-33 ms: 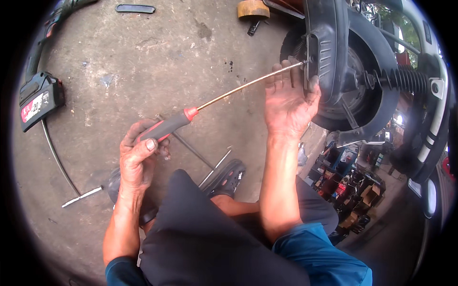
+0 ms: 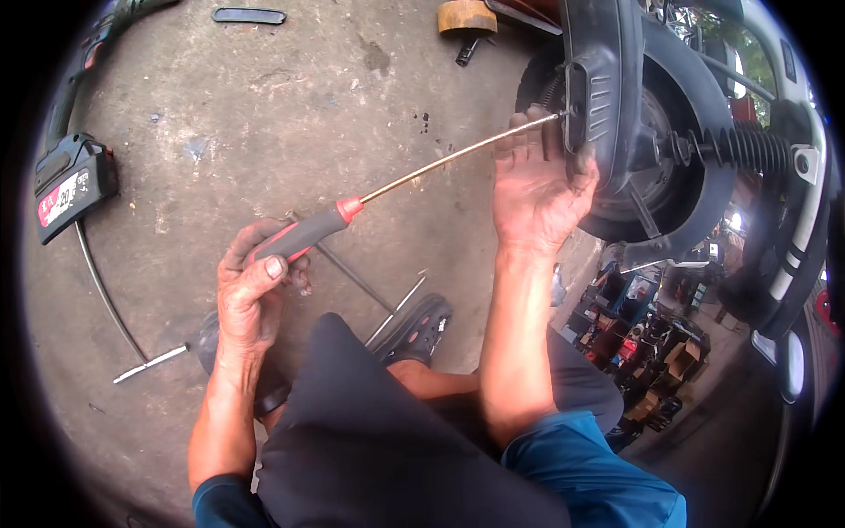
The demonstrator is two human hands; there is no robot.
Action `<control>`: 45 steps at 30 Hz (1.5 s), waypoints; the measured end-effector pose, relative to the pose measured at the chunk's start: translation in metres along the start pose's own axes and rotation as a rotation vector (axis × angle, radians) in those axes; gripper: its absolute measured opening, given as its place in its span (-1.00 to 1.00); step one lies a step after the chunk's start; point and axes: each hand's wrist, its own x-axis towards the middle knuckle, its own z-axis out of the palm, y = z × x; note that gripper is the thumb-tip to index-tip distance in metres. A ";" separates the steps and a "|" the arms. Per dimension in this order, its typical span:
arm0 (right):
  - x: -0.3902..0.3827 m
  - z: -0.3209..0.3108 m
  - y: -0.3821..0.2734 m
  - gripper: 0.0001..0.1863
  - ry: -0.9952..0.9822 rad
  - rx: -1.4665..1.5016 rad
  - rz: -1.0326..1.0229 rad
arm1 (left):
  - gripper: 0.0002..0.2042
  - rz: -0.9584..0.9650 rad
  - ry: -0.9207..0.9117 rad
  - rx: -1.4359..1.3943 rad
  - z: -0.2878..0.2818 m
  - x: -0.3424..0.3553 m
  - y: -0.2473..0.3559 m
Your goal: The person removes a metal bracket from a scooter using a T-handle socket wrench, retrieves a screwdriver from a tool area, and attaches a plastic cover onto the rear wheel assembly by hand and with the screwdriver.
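Note:
A long screwdriver point(image 2: 321, 227) with a grey and red handle and a thin brass-coloured shaft lies across the view. Around its handle my left hand point(image 2: 249, 286) is closed. The shaft slants up to the right, its tip at the edge of the black ribbed cover point(image 2: 607, 92) beside the scooter's rear wheel point(image 2: 717, 167). Under the tip my right hand point(image 2: 541, 201) is held palm up, fingers stretched out and thumb apart. Its fingertips are close to the cover's lower edge; whether they touch it I cannot tell. Both hands look smudged dark.
On the concrete floor at left lie a battery-powered tool point(image 2: 77, 187) and a T-handle wrench point(image 2: 151, 363). Another T-shaped tool point(image 2: 394, 310) rests by my shoe point(image 2: 421, 330). A dark oblong piece point(image 2: 250, 16) lies at the top. Crowded boxes and parts point(image 2: 647, 348) stand at right.
My right hand has shifted slightly to the right, towards the cover. My left hand and the screwdriver handle have moved a very little to the left.

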 end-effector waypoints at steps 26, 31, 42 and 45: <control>0.001 0.001 -0.018 -0.66 0.204 -0.177 -0.062 | -0.50 0.162 0.004 0.197 0.009 0.003 0.027; -0.020 0.004 0.009 -0.55 0.503 -0.587 -0.226 | -0.46 0.103 0.013 0.078 -0.011 0.000 0.026; 0.076 0.054 -0.077 -0.52 -0.831 -2.353 -1.372 | -0.45 0.199 0.118 0.010 -0.046 -0.023 0.048; 0.077 0.041 -0.082 -0.48 -0.834 -2.248 -1.315 | -0.45 0.218 0.137 0.029 -0.051 -0.028 0.044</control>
